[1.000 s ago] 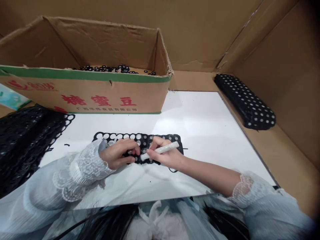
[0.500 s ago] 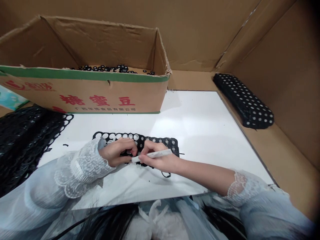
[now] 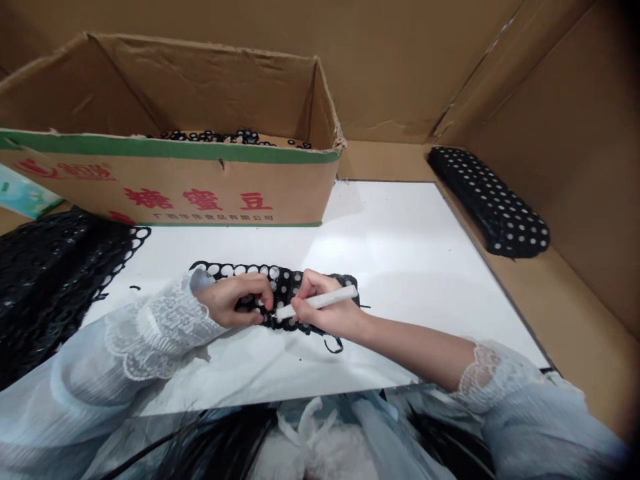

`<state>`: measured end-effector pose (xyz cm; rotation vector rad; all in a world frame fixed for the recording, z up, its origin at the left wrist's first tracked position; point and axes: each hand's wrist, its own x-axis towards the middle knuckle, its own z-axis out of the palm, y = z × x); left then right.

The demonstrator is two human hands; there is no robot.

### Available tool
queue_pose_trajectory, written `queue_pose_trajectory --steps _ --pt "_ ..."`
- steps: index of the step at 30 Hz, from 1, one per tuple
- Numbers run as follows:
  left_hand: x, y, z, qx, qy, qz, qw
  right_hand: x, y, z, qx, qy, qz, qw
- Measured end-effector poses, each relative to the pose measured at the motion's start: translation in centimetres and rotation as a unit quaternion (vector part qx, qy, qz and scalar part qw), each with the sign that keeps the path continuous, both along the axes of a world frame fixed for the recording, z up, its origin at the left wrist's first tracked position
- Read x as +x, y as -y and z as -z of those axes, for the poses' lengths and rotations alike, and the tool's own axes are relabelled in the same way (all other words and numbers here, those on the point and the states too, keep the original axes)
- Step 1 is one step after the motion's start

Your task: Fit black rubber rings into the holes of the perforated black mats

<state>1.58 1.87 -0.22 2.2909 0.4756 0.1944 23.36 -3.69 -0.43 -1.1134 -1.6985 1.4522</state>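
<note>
A black sheet with rows of round holes and pale discs lies flat on the white board. My left hand rests over its left part, fingers curled and the thumb and index fingertips pressed on the sheet close together. Pinched in my right hand is a white pen-shaped tool, slanting down to the left. Its thin tip meets the sheet just right of my left fingertips; what kind of tip it is, I cannot make out. My hands cover part of the sheet.
An open cardboard box with small black rings inside stands at the back left. Black perforated sheets are heaped at the left. A black block with pale dots lies at the right. A black scrap curls near the sheet.
My right hand and the white tool have shifted slightly right, and the tool's tip now shows beside my left fingertips. My left thumb has drawn up a little.
</note>
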Motion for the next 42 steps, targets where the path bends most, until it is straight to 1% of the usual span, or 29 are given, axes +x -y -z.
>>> queue_pose_trajectory --steps 2,7,12,15,19,24,28,31,35,38,42 --pt "0.0 0.0 0.0 0.001 -0.005 0.0 1.0 0.0 0.0 0.0 0.005 0.006 -0.003 1.0" --pt "0.1 0.0 0.1 -0.006 -0.005 -0.026 1.0 -0.2 0.0 0.1 0.017 0.02 -0.009 1.0" --pt "0.1 0.0 0.2 -0.002 -0.01 -0.032 0.999 -0.3 0.1 -0.1 0.026 0.03 -0.004 0.999" --pt "0.0 -0.1 0.3 -0.003 -0.008 -0.033 0.999 -0.3 0.3 -0.2 0.047 0.05 0.001 0.998" --pt "-0.1 -0.1 0.5 -0.004 -0.008 -0.027 1.0 -0.5 0.6 -0.1 0.094 0.073 0.005 0.993" --pt "0.0 0.1 0.5 -0.002 0.005 -0.046 0.999 -0.5 0.8 -0.1 0.119 0.076 0.005 0.99" --pt "0.0 0.0 0.6 0.007 -0.001 -0.034 0.999 -0.6 0.7 -0.2 0.12 0.076 -0.003 0.99" --pt "-0.1 -0.1 0.7 0.008 -0.002 -0.039 0.999 -0.9 0.7 -0.3 0.114 0.074 -0.005 0.991" --pt "-0.3 -0.1 0.8 0.012 -0.016 -0.031 0.999 -1.2 0.7 -0.3 0.115 0.07 -0.006 0.991" --pt "-0.2 0.0 0.7 0.016 -0.018 -0.037 0.999 -1.0 0.6 -0.1 0.093 0.064 -0.006 0.994" --pt "0.0 0.0 0.5 0.019 -0.005 -0.025 0.999 -0.7 0.6 0.3 0.059 0.061 0.0 0.996"
